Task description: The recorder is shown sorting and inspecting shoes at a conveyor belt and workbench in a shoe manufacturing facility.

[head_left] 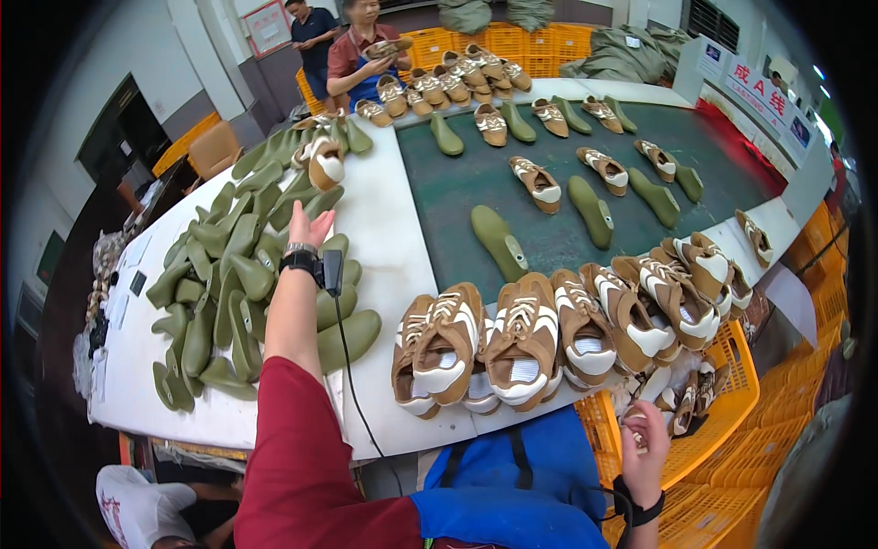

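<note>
Factory floor, white counter (384,238) wrapping a dark green belt (549,183), orange crates along the far wall and at the right.

- Left hand (309,224): reached out toward 11 o'clock, fingers spread and straight, grip released, holding nothing. Fingertips hang over the pile of green shoe forms (238,274); contact cannot be told. Wrist carries a black watch (300,256) with a small black device and cable trailing back toward the body.
- One brown-and-white shoe on a form (325,163) stands just beyond the fingertips, at 12 o'clock from the hand, apart from it.
- Right hand (645,448): low at 4 o'clock, over the orange crate (722,403) beside the counter edge. Fingers curled in among the loose shoes (681,407) lying there; whether the grip has closed on one cannot be told. Black band on the wrist.
- Row of brown-and-white shoes (521,343) packed side by side along the near counter edge, between the two hands, toes toward the body.
- Belt carries scattered single shoes and bare green forms, well apart.
- Another person (361,50) at 12 o'clock, far end, holds a shoe in both hands.
</note>
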Demonstrator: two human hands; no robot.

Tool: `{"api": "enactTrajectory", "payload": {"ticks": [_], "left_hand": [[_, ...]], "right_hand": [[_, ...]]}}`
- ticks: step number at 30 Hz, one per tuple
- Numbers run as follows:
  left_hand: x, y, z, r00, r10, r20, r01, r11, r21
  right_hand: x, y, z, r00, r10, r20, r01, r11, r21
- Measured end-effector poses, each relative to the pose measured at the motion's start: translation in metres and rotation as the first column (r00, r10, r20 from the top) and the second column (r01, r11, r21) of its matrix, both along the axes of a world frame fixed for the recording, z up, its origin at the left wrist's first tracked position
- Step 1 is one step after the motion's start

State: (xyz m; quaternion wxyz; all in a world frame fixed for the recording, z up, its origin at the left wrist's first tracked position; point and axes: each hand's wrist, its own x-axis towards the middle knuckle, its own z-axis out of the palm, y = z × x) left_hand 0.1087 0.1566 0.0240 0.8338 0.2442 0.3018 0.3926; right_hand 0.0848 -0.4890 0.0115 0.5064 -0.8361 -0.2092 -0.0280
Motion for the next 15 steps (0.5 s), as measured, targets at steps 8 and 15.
{"api": "enactTrajectory", "payload": {"ticks": [8,15], "left_hand": [[-0.046,-0.062,0.017,0.919,-0.323,-0.226,0.376,0.89,0.258],[-0.074,-0.188,0.061,0.758,-0.37,-0.537,0.612,0.688,0.391]], "right_hand": [[0.049,-0.118,-0.051,0.961,-0.26,-0.097,0.274,0.941,0.198],[0.171,-0.255,-0.143,0.797,-0.413,-0.441,0.46,0.888,0.001]]}}
